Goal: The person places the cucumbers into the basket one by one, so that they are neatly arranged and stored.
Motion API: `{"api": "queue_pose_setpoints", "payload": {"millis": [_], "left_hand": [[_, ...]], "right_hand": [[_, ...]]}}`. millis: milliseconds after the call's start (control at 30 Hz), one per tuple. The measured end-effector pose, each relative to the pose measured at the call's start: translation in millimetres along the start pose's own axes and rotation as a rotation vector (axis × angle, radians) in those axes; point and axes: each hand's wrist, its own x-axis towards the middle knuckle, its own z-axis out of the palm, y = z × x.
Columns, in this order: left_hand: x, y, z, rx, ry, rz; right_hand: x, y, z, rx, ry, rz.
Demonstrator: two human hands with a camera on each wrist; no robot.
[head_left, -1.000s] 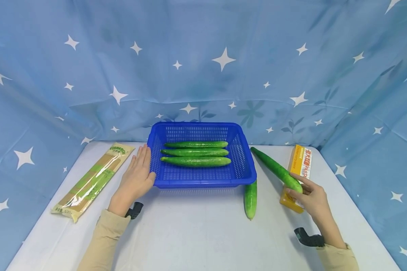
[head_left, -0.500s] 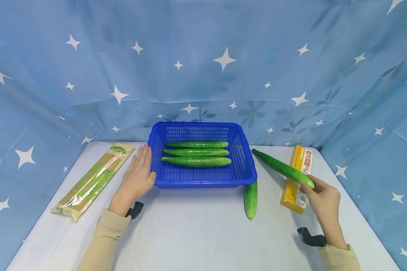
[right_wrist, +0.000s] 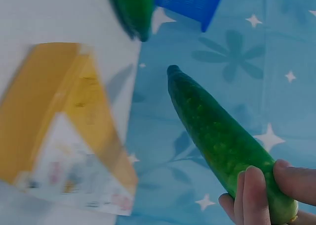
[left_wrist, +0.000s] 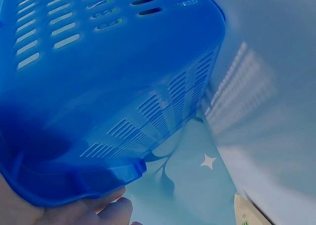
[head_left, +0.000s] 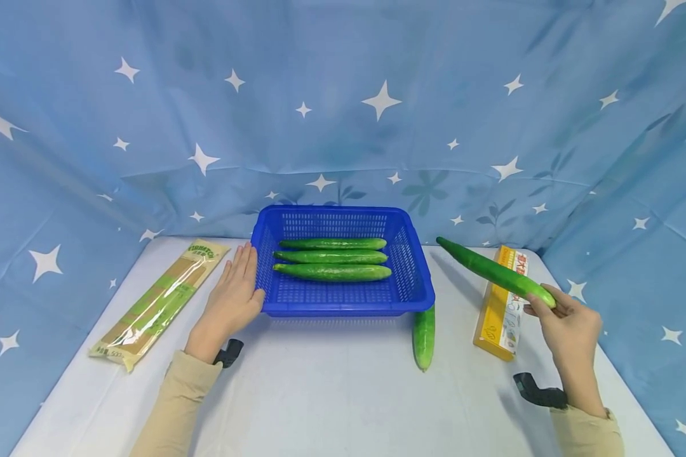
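Observation:
My right hand (head_left: 571, 324) pinches a long cucumber (head_left: 491, 271) by its pale end, between thumb and fingers. Its darker tip points up and left toward the blue basket (head_left: 343, 309); in the right wrist view the cucumber (right_wrist: 212, 128) slants up with that tip free. Flat along the basket's left end lies my left hand (head_left: 233, 298), fingers straight. The left wrist view shows those fingers (left_wrist: 116, 212) at the basket's rim. Inside the basket, three cucumbers (head_left: 331, 273) lie side by side. One more cucumber (head_left: 423, 343) sticks out from beneath the basket's right front corner.
A yellow and white pasta box (head_left: 494, 314) lies on the right, partly behind the held cucumber. On the left is a clear packet of noodles (head_left: 160, 301). A blue starred curtain (head_left: 320, 127) hangs behind the white table (head_left: 337, 393).
The right hand has carried the cucumber to the right and up, so it now crosses above the pasta box. My left hand and the basket have stayed put.

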Motion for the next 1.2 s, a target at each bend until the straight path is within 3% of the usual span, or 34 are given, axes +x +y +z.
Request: {"api": "queue_pose_setpoints", "payload": {"millis": [233, 433, 667, 900, 1200], "left_hand": [[0.6, -0.2, 0.0, -0.003, -0.009, -0.003], [0.3, 0.8, -1.1, 0.002, -0.007, -0.006], [0.0, 2.0, -1.9, 0.004, -0.008, -0.004], [0.9, 0.9, -0.2, -0.001, -0.006, -0.002], [0.4, 1.2, -1.0, 0.002, -0.003, -0.001]], "right_hand": [[8.4, -25.5, -5.7, 0.166, 0.071, -0.023], [14.2, -56.1, -3.8, 0.255, 0.039, -0.053], [15.0, -89.7, 13.6, 0.543, -0.122, -0.156], [9.2, -109.4, 43.7, 0.563, -0.328, -0.277], [1.0, -117.0, 91.8, 0.499, -0.581, -0.311]]}}
